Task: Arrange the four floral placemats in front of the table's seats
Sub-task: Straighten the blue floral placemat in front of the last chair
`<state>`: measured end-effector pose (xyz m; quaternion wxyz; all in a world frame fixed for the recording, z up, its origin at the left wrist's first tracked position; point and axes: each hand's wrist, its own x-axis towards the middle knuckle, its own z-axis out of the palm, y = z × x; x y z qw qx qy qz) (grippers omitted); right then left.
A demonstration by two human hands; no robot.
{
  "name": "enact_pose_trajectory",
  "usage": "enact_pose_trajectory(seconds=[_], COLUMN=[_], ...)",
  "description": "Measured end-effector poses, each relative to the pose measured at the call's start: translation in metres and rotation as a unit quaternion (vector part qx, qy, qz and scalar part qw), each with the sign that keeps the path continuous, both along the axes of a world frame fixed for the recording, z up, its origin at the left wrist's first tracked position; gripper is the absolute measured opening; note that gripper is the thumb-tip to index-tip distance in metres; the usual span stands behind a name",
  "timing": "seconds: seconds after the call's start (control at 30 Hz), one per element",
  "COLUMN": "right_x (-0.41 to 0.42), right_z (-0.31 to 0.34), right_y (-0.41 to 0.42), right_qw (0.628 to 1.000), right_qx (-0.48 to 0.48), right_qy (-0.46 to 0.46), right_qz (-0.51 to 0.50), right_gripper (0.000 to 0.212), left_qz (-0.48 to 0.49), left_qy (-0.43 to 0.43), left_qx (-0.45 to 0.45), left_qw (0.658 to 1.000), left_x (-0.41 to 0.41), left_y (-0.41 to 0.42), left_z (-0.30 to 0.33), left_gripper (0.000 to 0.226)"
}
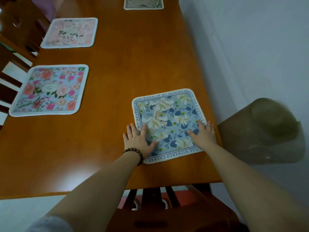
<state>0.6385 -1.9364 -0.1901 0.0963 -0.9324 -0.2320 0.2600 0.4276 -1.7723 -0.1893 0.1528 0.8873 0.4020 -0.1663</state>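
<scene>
My left hand (139, 139), right hand (203, 133) flat, fingers spread, pressing blue floral square cloth placemat (168, 118); uneven push could skew it under palms.

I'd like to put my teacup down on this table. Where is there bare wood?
Bare table runs down the middle, between the two left placemats, pink and bright rose, and the blue placemat. More lies at the near left corner. It is crowded at the blue placemat, where the left hand and right hand press flat.
</scene>
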Motion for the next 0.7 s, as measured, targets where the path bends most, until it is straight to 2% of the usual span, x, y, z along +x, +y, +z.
enact_pose_trajectory(seconds=[0.2, 0.43, 0.7], right_x=[-0.016, -0.063, -0.090], right_z=[-0.003, -0.006, -0.010], right_y=[0.013, 0.051, 0.064], right_qw=[1.000, 0.998, 0.996], right_qx=[0.007, 0.022, 0.005], right_qy=[0.001, 0.006, -0.023], right_qz=[0.006, 0.064, 0.087], right_gripper=[0.080, 0.080, 0.079], left_qz=[0.026, 0.072, 0.070], left_qy=[-0.039, -0.048, -0.063], left_qx=[-0.012, -0.007, -0.006], left_qw=[0.999, 0.996, 0.996], left_x=[-0.008, -0.066, -0.100], left_y=[0.004, 0.034, 0.041], left_z=[0.002, -0.001, -0.003], left_gripper=[0.092, 0.091, 0.089])
